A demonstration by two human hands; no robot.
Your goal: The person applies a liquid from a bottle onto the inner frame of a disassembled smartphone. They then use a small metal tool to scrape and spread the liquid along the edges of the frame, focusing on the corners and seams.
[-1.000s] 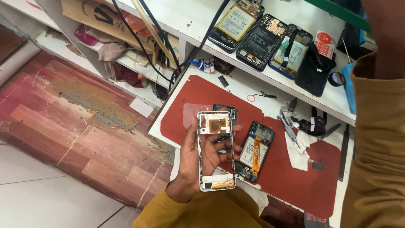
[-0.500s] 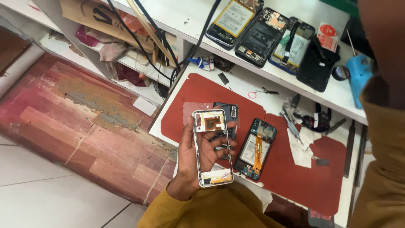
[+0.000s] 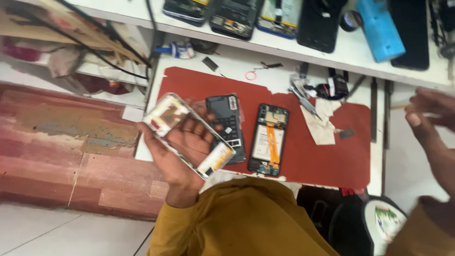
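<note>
Red mat (image 3: 327,156) behind; left hand (image 3: 189,142) grasping clear phone frame (image 3: 189,135) (tilted); right hand (image 3: 433,128) empty, blurred.

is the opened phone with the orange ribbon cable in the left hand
No, the opened phone with the orange ribbon cable lies on the red mat, while the left hand holds a phone frame.

The person is wearing a mustard-yellow top. Its soft cloth is covering the body and reaching down both arms to the wrists. Both hands, left (image 3: 189,137) and right (image 3: 433,128), are bare, wearing no gloves.
</note>
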